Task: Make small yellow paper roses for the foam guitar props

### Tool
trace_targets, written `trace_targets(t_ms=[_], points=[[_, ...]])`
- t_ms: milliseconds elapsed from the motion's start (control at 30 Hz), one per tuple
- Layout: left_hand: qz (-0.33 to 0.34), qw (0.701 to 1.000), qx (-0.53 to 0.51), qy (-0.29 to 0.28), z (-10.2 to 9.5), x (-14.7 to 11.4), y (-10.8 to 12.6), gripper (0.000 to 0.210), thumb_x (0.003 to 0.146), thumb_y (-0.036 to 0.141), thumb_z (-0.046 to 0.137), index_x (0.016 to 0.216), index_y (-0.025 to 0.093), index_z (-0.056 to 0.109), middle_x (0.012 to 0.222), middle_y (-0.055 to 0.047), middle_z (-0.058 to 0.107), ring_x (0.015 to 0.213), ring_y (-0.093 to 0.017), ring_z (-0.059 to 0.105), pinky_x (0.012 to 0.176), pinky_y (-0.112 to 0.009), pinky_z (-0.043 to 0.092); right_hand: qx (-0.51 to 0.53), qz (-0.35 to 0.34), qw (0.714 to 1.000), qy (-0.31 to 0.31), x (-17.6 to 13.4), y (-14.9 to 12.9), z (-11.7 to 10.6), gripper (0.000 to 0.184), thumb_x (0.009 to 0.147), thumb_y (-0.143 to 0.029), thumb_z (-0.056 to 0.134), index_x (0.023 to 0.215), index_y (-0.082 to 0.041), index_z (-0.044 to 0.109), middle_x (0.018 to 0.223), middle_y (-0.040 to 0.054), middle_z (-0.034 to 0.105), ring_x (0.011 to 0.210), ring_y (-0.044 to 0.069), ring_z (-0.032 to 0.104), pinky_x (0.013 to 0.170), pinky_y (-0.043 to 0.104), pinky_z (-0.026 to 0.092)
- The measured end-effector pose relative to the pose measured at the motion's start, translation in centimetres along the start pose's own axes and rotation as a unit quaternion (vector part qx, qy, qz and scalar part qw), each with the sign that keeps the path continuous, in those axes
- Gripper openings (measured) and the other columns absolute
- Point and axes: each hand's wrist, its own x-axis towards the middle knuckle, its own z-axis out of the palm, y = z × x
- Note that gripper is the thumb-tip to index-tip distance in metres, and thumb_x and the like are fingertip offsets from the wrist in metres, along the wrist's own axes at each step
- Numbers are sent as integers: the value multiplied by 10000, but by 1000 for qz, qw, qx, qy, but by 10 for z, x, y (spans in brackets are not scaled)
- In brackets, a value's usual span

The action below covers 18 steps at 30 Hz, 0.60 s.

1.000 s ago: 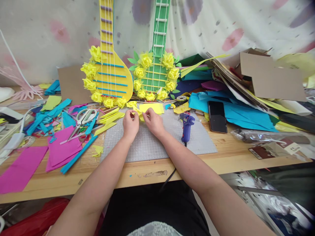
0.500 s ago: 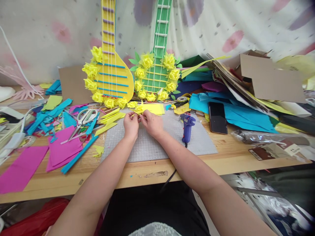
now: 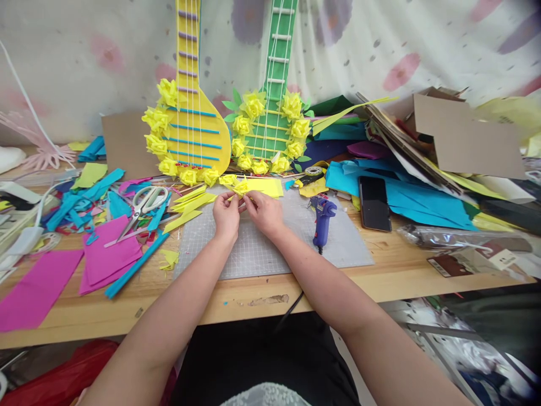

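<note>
A small yellow paper flower (image 3: 240, 186) is pinched between my two hands above the grey cutting mat (image 3: 253, 259). My left hand (image 3: 227, 215) grips its lower left side with closed fingertips. From the right, my right hand (image 3: 262, 212) closes thumb and fingers on its base, partly hiding it. Yellow paper strips (image 3: 190, 207) fan out left of my left hand, and a yellow sheet (image 3: 270, 187) lies just behind my right hand. A blue glue gun (image 3: 322, 223) rests on the mat to the right.
A yellow paper instrument (image 3: 211, 135) and a green one (image 3: 268, 127), trimmed with yellow flowers, stand at the back. Scissors (image 3: 143, 206) lie on scraps and pink sheets (image 3: 112, 254) at left. A phone (image 3: 375, 203) sits on blue paper (image 3: 418, 194) at right.
My fingers have shifted slightly around the yellow paper flower, and the flower sits a little lower between them. Everything else on the table stays put.
</note>
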Motion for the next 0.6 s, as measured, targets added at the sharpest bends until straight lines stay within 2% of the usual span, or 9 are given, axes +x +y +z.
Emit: trace_targets(t_ms=[100, 300, 600], points=[[2, 1000, -4, -6, 0, -1, -1, 93, 713, 141, 560, 772, 155, 490, 708, -15, 626, 640, -119, 634, 657, -276, 518, -1, 8, 1000, 4, 0, 0, 0, 315, 895, -360, 317, 869, -215, 596, 869, 23, 664, 808, 142, 585, 633, 234, 315], [-22, 999, -22, 23, 1, -2, -1, 90, 736, 101, 508, 759, 162, 445, 626, 5, 614, 583, -113, 634, 653, -278, 525, -25, 48, 998, -15, 2, -1, 0, 332, 898, -380, 301, 880, -205, 582, 846, 22, 667, 749, 132, 581, 594, 232, 292], [-25, 999, -26, 19, 1, -4, 3, 131, 690, 128, 557, 769, 156, 457, 659, 4, 610, 654, -135, 647, 667, -298, 526, -74, 81, 992, -66, 5, -4, -5, 403, 915, -405, 233, 913, -188, 573, 859, 41, 668, 741, 141, 592, 584, 239, 283]])
